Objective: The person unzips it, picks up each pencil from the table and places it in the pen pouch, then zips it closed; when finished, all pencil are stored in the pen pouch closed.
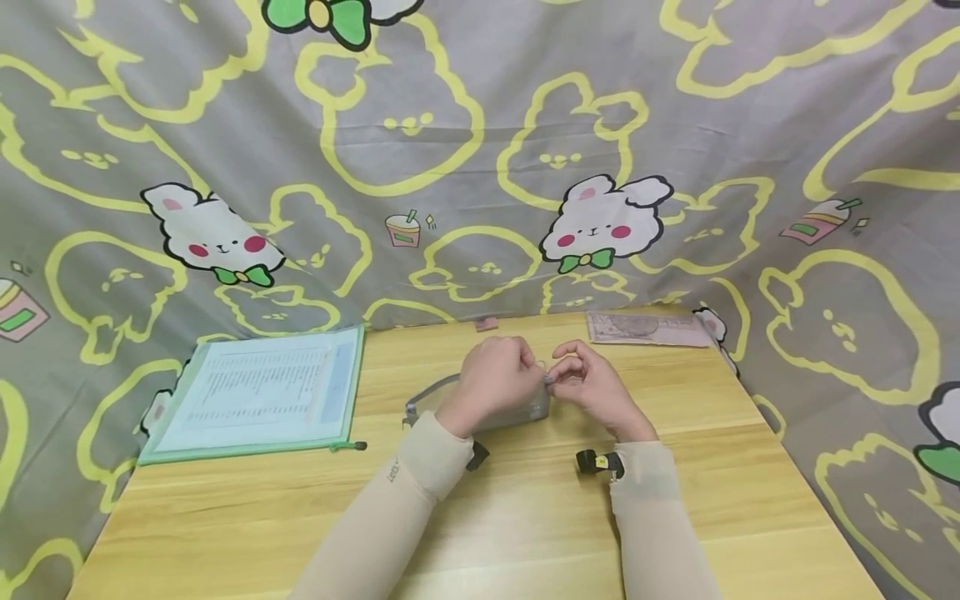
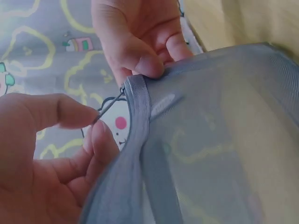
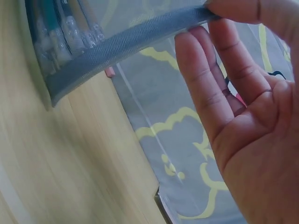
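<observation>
A grey translucent mesh zip pouch (image 1: 517, 414) is held up near the back of the table, between both hands. My left hand (image 1: 497, 377) pinches the thin zipper pull (image 2: 110, 105) between thumb and forefinger. That pull sits at the end of the zipper band (image 2: 138, 105), close to the pouch's corner. With thumb and fingertips my right hand (image 1: 594, 390) grips the same corner, its other fingers lightly bent. Several pens (image 3: 70, 35) with clear ends show inside the pouch in the right wrist view.
On the left lies a clear document folder (image 1: 262, 396) with green edging and printed sheets. A banknote-patterned flat item (image 1: 648, 328) rests at the back right, and a small pinkish piece (image 1: 487, 324) at the back edge. A patterned curtain (image 1: 480, 167) encloses the table (image 1: 525, 517).
</observation>
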Demonstrator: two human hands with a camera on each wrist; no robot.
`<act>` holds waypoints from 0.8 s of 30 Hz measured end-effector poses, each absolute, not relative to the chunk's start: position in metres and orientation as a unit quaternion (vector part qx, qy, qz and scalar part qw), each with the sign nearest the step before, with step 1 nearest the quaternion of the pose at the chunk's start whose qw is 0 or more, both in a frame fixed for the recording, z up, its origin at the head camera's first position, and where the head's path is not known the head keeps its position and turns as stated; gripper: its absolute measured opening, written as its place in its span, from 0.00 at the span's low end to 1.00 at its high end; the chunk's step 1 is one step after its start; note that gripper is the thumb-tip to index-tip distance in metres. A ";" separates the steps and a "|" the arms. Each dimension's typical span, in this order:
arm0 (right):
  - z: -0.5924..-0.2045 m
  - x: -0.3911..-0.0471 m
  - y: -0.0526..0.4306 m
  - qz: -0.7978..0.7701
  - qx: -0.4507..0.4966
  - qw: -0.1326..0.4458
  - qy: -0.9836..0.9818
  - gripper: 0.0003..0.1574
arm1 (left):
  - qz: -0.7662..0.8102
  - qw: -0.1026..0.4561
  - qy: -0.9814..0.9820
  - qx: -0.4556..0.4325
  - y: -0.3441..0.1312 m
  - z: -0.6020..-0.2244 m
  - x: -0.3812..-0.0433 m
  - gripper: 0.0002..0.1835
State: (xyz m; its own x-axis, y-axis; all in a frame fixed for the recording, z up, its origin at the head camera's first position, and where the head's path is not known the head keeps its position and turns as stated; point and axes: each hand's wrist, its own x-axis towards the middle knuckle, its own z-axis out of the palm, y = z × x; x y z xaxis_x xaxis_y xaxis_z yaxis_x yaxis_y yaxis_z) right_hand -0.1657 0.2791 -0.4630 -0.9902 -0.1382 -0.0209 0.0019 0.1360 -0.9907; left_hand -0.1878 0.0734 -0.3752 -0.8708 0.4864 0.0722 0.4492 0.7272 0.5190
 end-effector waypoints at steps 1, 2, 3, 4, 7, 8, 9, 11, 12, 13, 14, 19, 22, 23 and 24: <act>-0.463 -0.165 0.279 -0.653 -0.043 0.051 0.754 0.34 | 0.279 0.044 0.928 0.244 0.072 -0.375 -0.188 0.06; -0.463 -0.165 0.278 -0.648 -0.043 0.048 0.759 0.34 | 0.286 0.052 0.927 0.239 0.070 -0.376 -0.188 0.07; -0.463 -0.165 0.278 -0.644 -0.042 0.044 0.763 0.33 | 0.293 0.059 0.925 0.235 0.068 -0.376 -0.189 0.07; -0.463 -0.165 0.278 -0.639 -0.043 0.040 0.767 0.33 | 0.298 0.064 0.924 0.231 0.066 -0.376 -0.189 0.08; -0.461 -0.166 0.277 -0.625 -0.050 0.029 0.778 0.31 | 0.305 0.066 0.924 0.221 0.061 -0.376 -0.191 0.09; -0.460 -0.167 0.276 -0.622 -0.053 0.026 0.781 0.31 | 0.308 0.065 0.924 0.219 0.059 -0.377 -0.191 0.09; -0.459 -0.167 0.276 -0.619 -0.055 0.023 0.783 0.31 | 0.310 0.063 0.923 0.218 0.058 -0.377 -0.191 0.09; -0.458 -0.168 0.276 -0.614 -0.058 0.017 0.787 0.31 | 0.309 0.060 0.923 0.220 0.058 -0.377 -0.191 0.09; -0.457 -0.168 0.276 -0.612 -0.060 0.015 0.789 0.31 | 0.310 0.061 0.922 0.223 0.058 -0.377 -0.190 0.10; -0.457 -0.168 0.276 -0.608 -0.060 0.013 0.791 0.31 | 0.310 0.062 0.921 0.227 0.059 -0.377 -0.189 0.10; -0.456 -0.168 0.275 -0.607 -0.062 0.013 0.792 0.31 | 0.310 0.063 0.921 0.229 0.060 -0.377 -0.189 0.10; -0.455 -0.166 0.273 -0.599 -0.082 0.025 0.796 0.30 | 0.301 0.064 0.925 0.225 0.064 -0.376 -0.185 0.10; -0.456 -0.164 0.271 -0.598 -0.094 0.033 0.795 0.30 | 0.293 0.059 0.929 0.217 0.064 -0.378 -0.184 0.10; -0.457 -0.164 0.271 -0.597 -0.099 0.033 0.795 0.30 | 0.292 0.060 0.930 0.216 0.064 -0.379 -0.184 0.10; -0.457 -0.164 0.270 -0.596 -0.102 0.032 0.796 0.30 | 0.291 0.060 0.931 0.214 0.064 -0.379 -0.184 0.10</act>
